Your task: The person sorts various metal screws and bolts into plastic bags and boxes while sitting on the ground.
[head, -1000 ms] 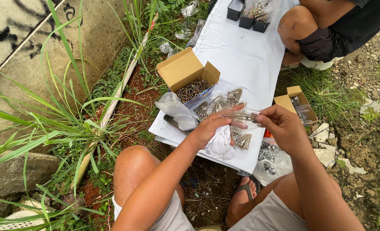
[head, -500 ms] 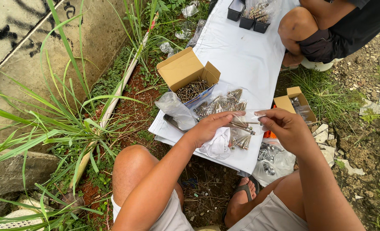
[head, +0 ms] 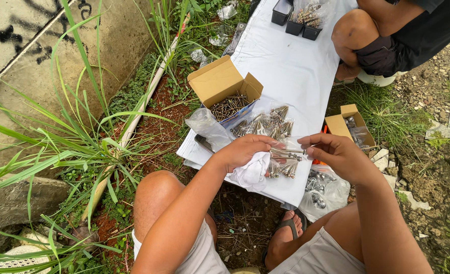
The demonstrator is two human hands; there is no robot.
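So the long bolt (head: 288,151) lay pretty much level, long axis running left-right, bridging both hands just above the near end of the white sheet (head: 285,66). Left hand (head: 247,150) was clamped on its left end along with a white cloth (head: 250,172); right hand (head: 334,152) pinched the right end, equally close.

Bright, even daylight from overhead, with soft, short shadows. The white sheet (head: 291,76) glares, nearly blown out toward 12 o'clock. Focus is sharp throughout; wide-angle stretching bends the edges, strongest at 9 o'clock.
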